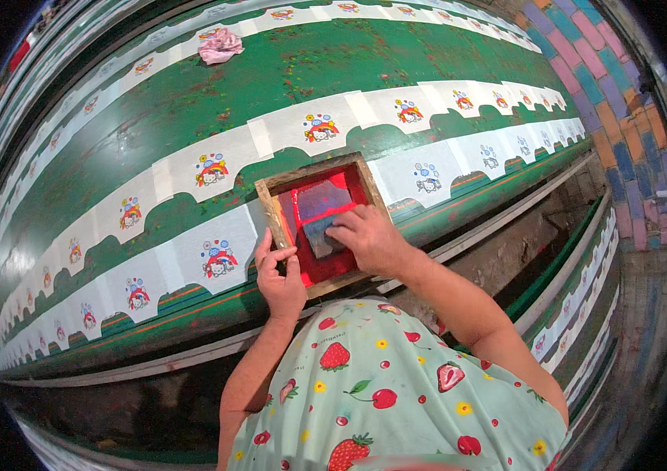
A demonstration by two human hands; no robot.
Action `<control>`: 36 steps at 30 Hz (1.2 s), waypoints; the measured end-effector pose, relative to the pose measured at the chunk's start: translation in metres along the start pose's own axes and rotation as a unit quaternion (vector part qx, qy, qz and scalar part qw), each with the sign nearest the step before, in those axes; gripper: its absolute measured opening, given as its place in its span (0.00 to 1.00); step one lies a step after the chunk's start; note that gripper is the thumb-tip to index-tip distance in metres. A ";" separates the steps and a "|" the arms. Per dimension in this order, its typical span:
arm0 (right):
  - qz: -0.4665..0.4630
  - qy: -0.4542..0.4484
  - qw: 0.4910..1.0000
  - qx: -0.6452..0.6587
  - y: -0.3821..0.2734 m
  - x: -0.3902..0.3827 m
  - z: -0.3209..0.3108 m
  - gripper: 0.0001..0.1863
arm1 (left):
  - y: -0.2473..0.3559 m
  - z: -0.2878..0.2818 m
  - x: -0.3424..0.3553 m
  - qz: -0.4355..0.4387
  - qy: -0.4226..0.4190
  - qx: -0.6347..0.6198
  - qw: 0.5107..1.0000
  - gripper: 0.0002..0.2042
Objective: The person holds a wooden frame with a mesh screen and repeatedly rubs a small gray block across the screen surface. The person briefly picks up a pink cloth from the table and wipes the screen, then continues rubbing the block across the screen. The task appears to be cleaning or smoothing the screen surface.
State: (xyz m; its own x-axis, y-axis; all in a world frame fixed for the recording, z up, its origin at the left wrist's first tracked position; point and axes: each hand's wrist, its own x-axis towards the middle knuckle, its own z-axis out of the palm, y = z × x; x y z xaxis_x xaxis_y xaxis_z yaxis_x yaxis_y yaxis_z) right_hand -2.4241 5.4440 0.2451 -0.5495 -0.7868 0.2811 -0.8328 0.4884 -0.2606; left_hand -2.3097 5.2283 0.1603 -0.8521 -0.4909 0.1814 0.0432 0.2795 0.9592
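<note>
A wooden-rimmed printing screen [271, 210] lies over the near row of white fabric pieces, with wet red ink across its mesh. My left hand [280, 281] grips the screen's left rim, fingers closed against the wood. Inside the screen, my right hand [373, 242] holds a dark, flat squeegee [321, 238] by its upper edge, down in the red ink. A printed fabric piece [217, 257] left of the screen bears a cartoon figure with a red rainbow. Another fabric piece [428, 182], right of it, carries the print in blue and grey. The cloth under the screen is hidden.
The long green table [302, 67] is stained with ink and carries further rows of printed white pieces. A crumpled pink cloth [220, 47] sits on its far side. Another table with printed pieces [577, 302] stands at right, beside a coloured brick floor [608, 118].
</note>
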 end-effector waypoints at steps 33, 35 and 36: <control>0.264 0.211 0.902 0.270 0.131 -0.216 -0.078 0.20 | 0.049 0.190 -0.009 0.036 0.019 0.029 0.999 0.10; 0.265 0.208 0.901 0.273 0.152 -0.230 -0.088 0.20 | 0.052 0.216 -0.012 0.005 0.014 0.002 1.000 0.11; 0.259 0.211 0.901 0.278 0.161 -0.236 -0.092 0.20 | 0.053 0.227 -0.015 0.030 0.016 0.003 0.999 0.12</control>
State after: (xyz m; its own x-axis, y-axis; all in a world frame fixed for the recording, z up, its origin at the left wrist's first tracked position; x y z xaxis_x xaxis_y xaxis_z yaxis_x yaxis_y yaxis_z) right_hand -2.4353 5.7429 0.2215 -0.9287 -0.2376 0.2846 -0.3597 0.3917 -0.8469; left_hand -2.4128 5.4376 0.1594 -0.8314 -0.4985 0.2455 0.0904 0.3146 0.9449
